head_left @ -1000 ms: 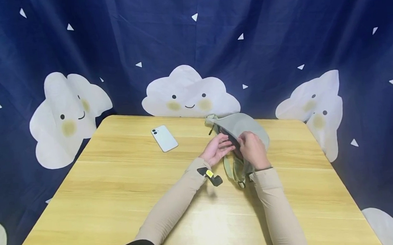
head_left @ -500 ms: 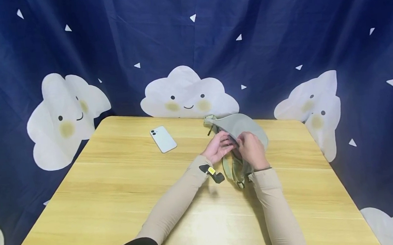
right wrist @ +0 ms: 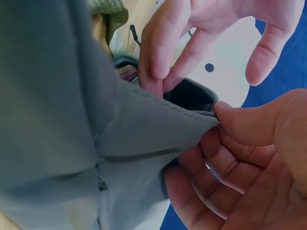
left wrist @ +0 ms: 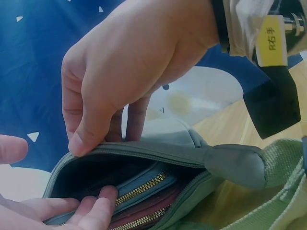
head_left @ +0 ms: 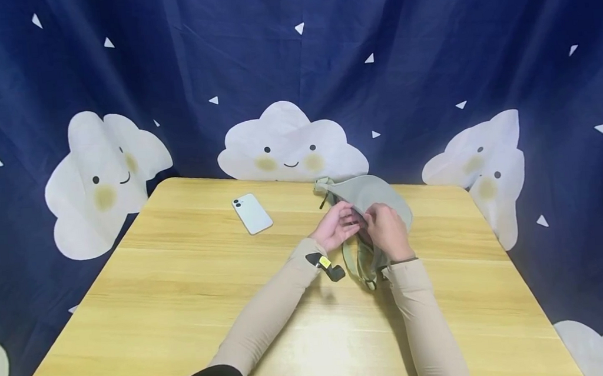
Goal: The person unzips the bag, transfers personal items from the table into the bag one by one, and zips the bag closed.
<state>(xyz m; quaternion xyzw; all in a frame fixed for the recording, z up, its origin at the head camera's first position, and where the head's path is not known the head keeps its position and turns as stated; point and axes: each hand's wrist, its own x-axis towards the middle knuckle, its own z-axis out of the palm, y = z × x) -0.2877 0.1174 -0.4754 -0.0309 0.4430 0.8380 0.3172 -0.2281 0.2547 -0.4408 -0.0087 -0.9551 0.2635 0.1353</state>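
A grey-green sling bag [head_left: 378, 191] with webbing straps lies toward the back right of the table, its zip mouth spread apart. My right hand [head_left: 388, 228] pinches the edge of that mouth between thumb and fingers, plain in the right wrist view. My left hand [head_left: 335, 228] reaches fingers into the opening, its thumb held away from them. Inside, the left wrist view shows a blue pouch [left wrist: 139, 186] with a gold zip and a dark red pouch [left wrist: 144, 213] beside it. The left fingertips rest at the blue pouch's end. The bag's deeper inside is dark.
A white phone [head_left: 253, 214] lies back-up on the wooden table [head_left: 182, 292], left of the bag. Behind the table hangs a dark blue curtain [head_left: 248, 50] with clouds. A loose strap [head_left: 351, 261] trails toward the front of the bag.
The left fingers have gone slightly further into the bag's mouth and bent a little more. My right hand keeps its grip on the edge; the phone has not moved.
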